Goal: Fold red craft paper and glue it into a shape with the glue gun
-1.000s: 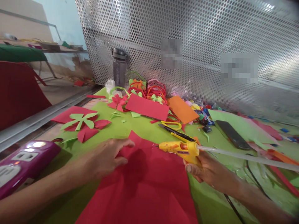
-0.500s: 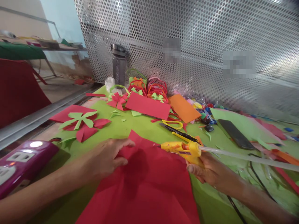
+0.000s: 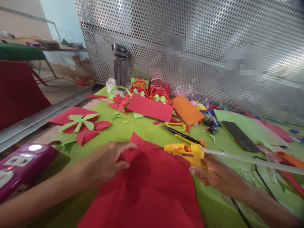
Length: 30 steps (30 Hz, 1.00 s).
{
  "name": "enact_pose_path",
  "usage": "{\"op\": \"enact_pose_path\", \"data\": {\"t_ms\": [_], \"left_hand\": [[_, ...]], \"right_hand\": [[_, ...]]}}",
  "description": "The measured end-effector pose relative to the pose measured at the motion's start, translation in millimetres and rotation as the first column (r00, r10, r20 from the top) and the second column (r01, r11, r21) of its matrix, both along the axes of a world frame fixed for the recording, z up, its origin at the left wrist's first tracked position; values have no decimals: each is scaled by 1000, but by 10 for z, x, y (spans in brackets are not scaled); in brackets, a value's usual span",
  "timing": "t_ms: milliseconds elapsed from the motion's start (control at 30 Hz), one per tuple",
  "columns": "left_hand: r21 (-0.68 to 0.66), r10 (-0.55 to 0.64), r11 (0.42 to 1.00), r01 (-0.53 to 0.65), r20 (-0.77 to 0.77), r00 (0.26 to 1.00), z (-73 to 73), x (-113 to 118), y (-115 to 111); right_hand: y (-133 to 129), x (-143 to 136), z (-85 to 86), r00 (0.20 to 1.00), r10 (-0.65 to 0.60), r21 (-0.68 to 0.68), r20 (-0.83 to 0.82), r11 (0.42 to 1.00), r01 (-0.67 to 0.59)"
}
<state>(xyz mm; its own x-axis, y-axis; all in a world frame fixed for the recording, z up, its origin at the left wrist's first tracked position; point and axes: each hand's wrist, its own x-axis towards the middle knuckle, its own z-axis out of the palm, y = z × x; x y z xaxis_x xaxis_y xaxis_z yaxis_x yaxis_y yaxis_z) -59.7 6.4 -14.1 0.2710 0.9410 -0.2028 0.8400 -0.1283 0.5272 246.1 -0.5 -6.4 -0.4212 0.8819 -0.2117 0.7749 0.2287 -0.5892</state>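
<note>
A large sheet of red paper, creased and with a raised pointed corner, lies in front of me. At its left edge, my left hand rests with thumb and index finger apart, touching the paper; its other fingers are partly hidden. A yellow glue gun is in my right hand, which is closed round its handle. The nozzle points left, at the sheet's upper edge. Out of the gun's back sticks a long clear glue stick.
Yellow-handled scissors lie behind the glue gun. A purple power strip is at left, a phone at right. Paper cutouts, a red paper strip, orange paper and a bottle stand or lie before a perforated metal panel.
</note>
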Motion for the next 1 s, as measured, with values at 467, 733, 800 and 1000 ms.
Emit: {"op": "enact_pose_path", "data": {"t_ms": [467, 733, 800, 1000], "left_hand": [[3, -23, 1000, 23, 8, 1000, 20, -17, -9], [10, -28, 1000, 28, 29, 999, -14, -40, -3], [9, -23, 1000, 22, 13, 1000, -16, -43, -1], [34, -30, 999, 30, 3, 1000, -83, -63, 9]], "right_hand": [[-40, 25, -10, 998, -23, 52, 61, 998, 19], [-13, 7, 3, 999, -27, 24, 46, 999, 26], [-29, 20, 2, 998, -21, 15, 59, 1000, 20], [-28, 16, 9, 998, -36, 36, 48, 999, 34]]}}
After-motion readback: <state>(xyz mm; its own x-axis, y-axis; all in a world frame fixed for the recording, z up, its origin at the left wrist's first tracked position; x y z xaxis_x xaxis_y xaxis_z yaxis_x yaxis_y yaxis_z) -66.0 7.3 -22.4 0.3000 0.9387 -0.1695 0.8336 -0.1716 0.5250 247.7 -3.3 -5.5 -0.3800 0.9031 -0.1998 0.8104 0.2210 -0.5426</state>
